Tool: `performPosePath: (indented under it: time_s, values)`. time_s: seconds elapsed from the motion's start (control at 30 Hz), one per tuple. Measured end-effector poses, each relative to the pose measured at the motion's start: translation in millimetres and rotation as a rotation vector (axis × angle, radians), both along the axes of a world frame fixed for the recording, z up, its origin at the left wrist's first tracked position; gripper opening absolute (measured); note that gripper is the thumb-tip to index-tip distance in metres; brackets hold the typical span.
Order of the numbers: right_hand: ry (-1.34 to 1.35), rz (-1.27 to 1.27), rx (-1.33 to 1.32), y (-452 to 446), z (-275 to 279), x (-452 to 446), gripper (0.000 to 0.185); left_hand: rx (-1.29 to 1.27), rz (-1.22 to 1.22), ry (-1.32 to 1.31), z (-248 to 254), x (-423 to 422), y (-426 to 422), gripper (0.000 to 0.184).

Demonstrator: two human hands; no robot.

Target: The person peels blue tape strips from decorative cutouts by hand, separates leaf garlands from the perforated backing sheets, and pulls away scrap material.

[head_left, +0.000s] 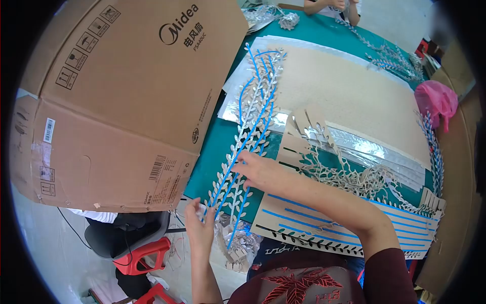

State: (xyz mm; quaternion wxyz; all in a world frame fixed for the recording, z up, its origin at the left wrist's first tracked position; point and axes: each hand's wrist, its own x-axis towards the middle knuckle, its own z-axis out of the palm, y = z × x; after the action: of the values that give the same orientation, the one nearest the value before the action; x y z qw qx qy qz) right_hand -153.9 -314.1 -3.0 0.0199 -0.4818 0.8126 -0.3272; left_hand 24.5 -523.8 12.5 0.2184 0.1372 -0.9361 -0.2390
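Long silvery leaf strands (253, 104) with blue strips along them lie in a bundle on the green table and reach down over its near edge. My right hand (255, 171) rests midway along the bundle, its curled fingers closed on a strand with a blue strip. Nearer my body, my left hand (201, 223) pinches the lower end of a strand between thumb and fingers. To the right of the bundle, under my right forearm, is a cut-out sheet (304, 223) with several blue strips and dark leaf-shaped slots.
A large fan carton (126, 101) stands at the left. Stacked beige sheets (349, 81) cover the far table, with tangled offcuts (349, 175) before them. A pink bag (436, 99) sits at the right. Across the table, another person's hands (344, 5) hold a strand. Red stools (144, 258) stand below left.
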Motion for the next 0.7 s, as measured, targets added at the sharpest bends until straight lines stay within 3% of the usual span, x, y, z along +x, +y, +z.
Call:
performPosePath:
  time_s: [0.07,0.17,0.2,0.33,0.53,0.63,0.7]
  values:
    - [0.024,-0.034,-0.041,7.3,-2.8,7.0,0.033,-0.343,0.05,0.117,15.5,7.6,19.0,0.039]
    - [0.059,0.022,-0.003,22.8,-7.2,17.4,0.023,-0.201,-0.103,0.074,3.4,30.8,24.5,0.028]
    - [0.035,0.053,0.016,25.2,-9.5,22.0,0.019,-0.028,-0.097,0.036,-0.4,30.4,33.9,0.016]
    - [0.065,0.061,-0.028,24.4,-12.1,28.7,0.008,0.095,0.046,-0.391,-4.9,25.5,53.5,0.024]
    - [0.071,0.017,-0.067,21.5,-17.3,25.7,0.01,0.596,-0.029,-0.29,-28.5,33.1,13.6,0.031]
    - [0.141,-0.086,-0.116,5.0,-24.4,26.2,0.012,0.692,-0.019,-0.518,-24.1,41.3,-2.0,0.031]
    - [0.125,-0.101,-0.131,1.6,-22.9,24.6,0.011,0.643,-0.007,-0.521,-18.5,45.7,-0.1,0.03]
